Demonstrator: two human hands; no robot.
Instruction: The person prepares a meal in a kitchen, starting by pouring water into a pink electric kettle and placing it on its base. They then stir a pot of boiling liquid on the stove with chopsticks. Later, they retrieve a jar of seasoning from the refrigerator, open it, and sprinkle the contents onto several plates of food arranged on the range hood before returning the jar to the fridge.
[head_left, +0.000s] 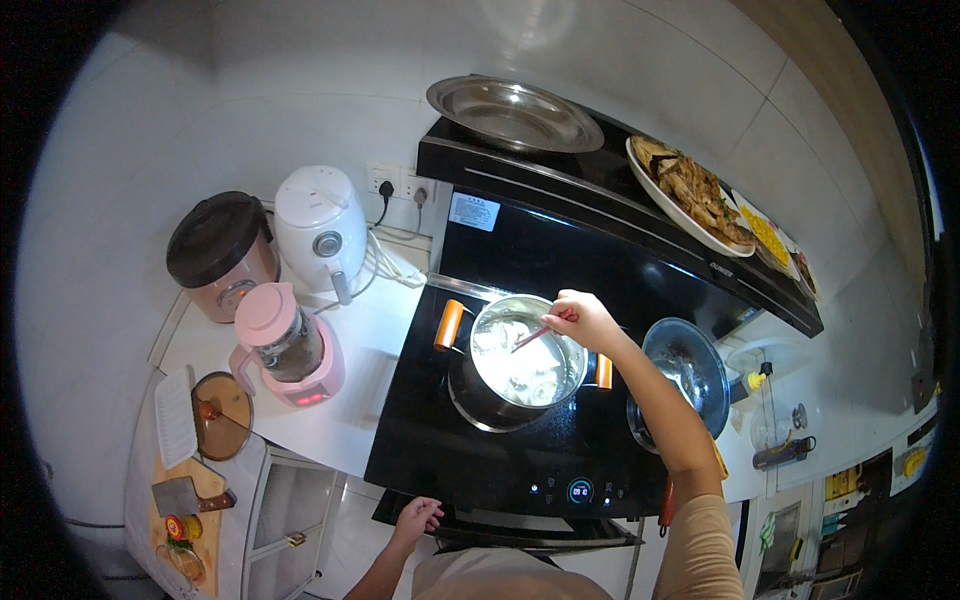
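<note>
My right hand (585, 321) is closed around red chopsticks (532, 339), whose tips reach into a stainless steel pot (487, 401) with orange handles. Pale pieces lie in light, cloudy liquid (517, 371) inside it; glare hides some of them. The pot stands on the left part of a black glass cooktop (420, 420). Near the cooktop's front edge, my left hand (419, 517) hangs with fingers loosely curled and nothing visible in it. A dark wok (686, 360) sits on the right side, partly behind my right forearm.
A metal dish (517, 112) and a plate of browned food (694, 191) rest on the range hood ledge (540, 180). Left are a pink glass kettle (289, 345), a white air fryer (319, 225) and a lidded cooker (221, 255). A cleaver (176, 497) lies on a wooden board (206, 536).
</note>
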